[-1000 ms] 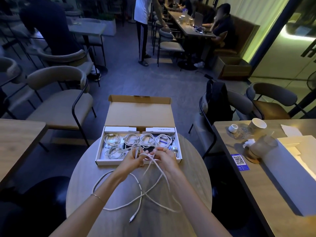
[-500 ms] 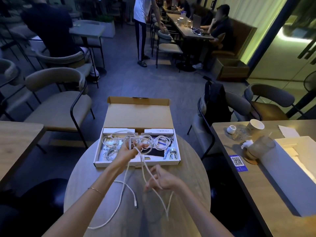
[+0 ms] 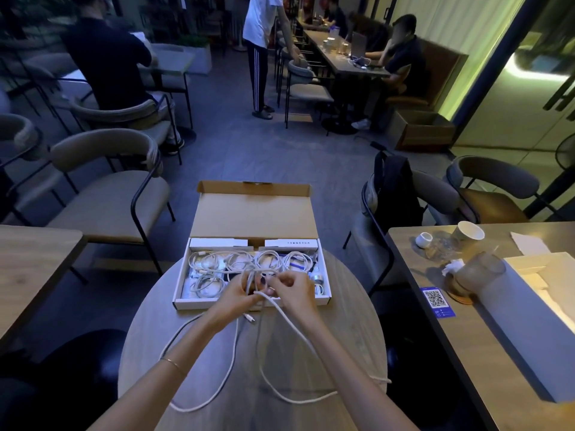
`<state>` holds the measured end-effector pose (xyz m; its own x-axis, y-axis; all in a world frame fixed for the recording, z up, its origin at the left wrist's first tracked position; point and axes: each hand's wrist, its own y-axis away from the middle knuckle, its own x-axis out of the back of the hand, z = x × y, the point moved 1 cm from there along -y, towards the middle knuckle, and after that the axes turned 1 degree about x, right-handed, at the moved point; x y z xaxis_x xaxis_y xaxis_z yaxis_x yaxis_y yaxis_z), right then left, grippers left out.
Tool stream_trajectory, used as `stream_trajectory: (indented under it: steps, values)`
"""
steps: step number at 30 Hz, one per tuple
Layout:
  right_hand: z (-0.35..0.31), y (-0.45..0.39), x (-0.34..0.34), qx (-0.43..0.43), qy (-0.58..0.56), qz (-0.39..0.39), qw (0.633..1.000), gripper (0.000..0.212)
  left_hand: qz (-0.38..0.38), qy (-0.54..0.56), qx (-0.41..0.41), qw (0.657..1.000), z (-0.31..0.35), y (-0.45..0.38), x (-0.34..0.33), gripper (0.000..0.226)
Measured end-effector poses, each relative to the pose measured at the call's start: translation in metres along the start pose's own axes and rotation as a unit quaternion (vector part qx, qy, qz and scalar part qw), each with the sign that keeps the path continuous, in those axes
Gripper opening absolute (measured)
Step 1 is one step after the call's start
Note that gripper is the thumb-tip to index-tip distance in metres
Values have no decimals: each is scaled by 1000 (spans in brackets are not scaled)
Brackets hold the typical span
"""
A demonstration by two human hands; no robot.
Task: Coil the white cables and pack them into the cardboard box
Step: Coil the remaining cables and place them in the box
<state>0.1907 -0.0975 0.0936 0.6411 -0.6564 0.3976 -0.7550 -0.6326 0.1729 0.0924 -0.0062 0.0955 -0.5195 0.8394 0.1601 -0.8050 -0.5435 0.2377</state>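
Over round table (image 3: pixel 174 331), left hand (image 3: pixel 238 295) and right hand (image 3: pixel 294 290) both grip white cable (image 3: pixel 298 331).

A long white cable (image 3: pixel 230 365) trails in loose loops across the round surface (image 3: pixel 149 337), its upper strands gathered between the left hand (image 3: pixel 238 295) and the right hand (image 3: pixel 294 290), which pinch it just above the near edge of the cardboard box (image 3: pixel 252 301), and one connector end (image 3: pixel 250 318) hangs just below the hands. The box is shallow, white inside and brown outside, its lid (image 3: pixel 253 214) folded back and open away from the person. Inside it lie several coiled white cables (image 3: pixel 217 264) in rows, side by side, with two flat white packets along the far wall.
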Motion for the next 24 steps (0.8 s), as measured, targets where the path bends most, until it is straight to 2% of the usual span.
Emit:
stream_trajectory:
  steps: [2,4,6,7,9,11,12,14,15,18,19,21,24]
  values:
    - [0,-3,-5,-26,-29,-37,999,19,-19,-1,-5,1000,-3,3,1,13]
    - [-2,-3,-4,-32,-74,-43,996,16,-24,39,3,999,-6,6,4,5]
    - [-3,0,5,-2,-88,-68,994,18,20,76,12,997,-8,4,12,12]
    - [-2,4,9,11,-83,-111,990,19,52,83,14,995,-7,3,18,20]
    - [2,14,16,28,-51,-247,967,19,83,95,7,992,-8,-1,28,20]
    - [9,21,17,53,44,-359,931,12,84,109,2,990,-3,-4,29,12]
    - [12,21,15,63,109,-382,915,12,81,112,3,990,-2,-5,27,15]
    - [13,18,9,60,204,-364,907,13,76,101,11,992,-3,-6,21,26]
    - [11,17,7,50,193,-334,921,12,76,88,16,993,-5,-6,19,26]
    - [-4,10,7,15,-4,-200,980,17,68,47,13,996,-9,-4,15,26]
    - [-8,6,8,16,-22,-162,986,21,62,34,11,997,-9,-3,16,26]
    - [-13,3,8,35,14,-110,993,27,47,25,7,999,-9,-2,17,26]
    - [-13,0,4,38,20,-51,998,20,9,7,-23,1000,-3,0,16,23]
